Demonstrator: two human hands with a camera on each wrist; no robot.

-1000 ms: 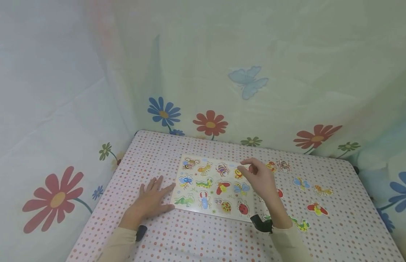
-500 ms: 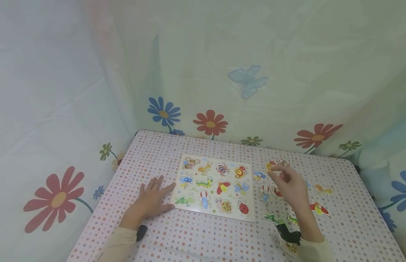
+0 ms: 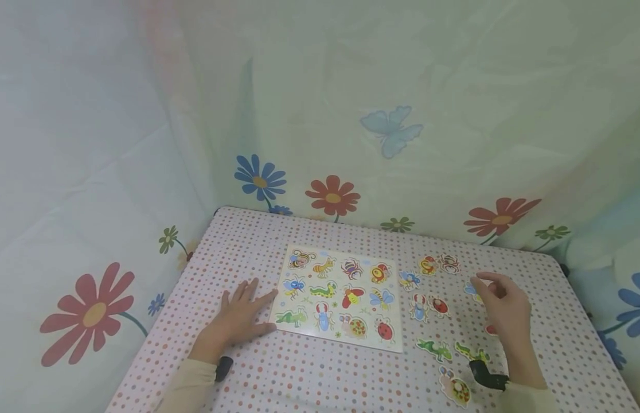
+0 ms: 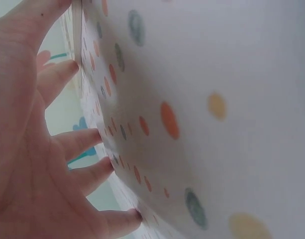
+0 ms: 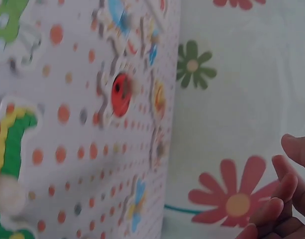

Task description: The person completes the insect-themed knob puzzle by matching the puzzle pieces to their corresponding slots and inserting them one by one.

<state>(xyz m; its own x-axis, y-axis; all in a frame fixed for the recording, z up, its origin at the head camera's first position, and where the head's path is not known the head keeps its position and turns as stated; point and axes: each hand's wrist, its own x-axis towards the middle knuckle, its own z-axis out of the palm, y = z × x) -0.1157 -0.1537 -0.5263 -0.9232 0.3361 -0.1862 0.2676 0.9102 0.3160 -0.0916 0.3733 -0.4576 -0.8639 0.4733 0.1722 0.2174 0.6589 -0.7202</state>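
Observation:
My left hand [image 3: 239, 314] rests spread on the dotted cloth, its fingertips and thumb at the left edge of an insect puzzle board [image 3: 397, 304]. In the left wrist view its fingers [image 4: 78, 144] are apart and hold nothing. My right hand [image 3: 508, 307] hovers over the pieces right of the board, near a blue-winged bee piece [image 3: 472, 291] that it partly covers. Its fingers are loosely bent, thumb close to the forefinger, with nothing seen between them in the right wrist view. A red-winged piece [image 3: 491, 330] is mostly hidden behind this hand. Below lies a caterpillar piece [image 3: 467, 349].
More knobbed insect pieces lie between board and right hand: a ladybug [image 3: 440, 306], a stag beetle [image 3: 418, 308], a grasshopper [image 3: 434, 349], a spider [image 3: 448, 264] and a snail [image 3: 456, 390]. Flower-printed curtains [image 3: 392, 189] stand behind the table [image 3: 248, 235].
My right hand has moved right from above the board's upper right corner to above the pieces by the bee, uncovering the ladybug, stag beetle and snail. The left hand has not moved.

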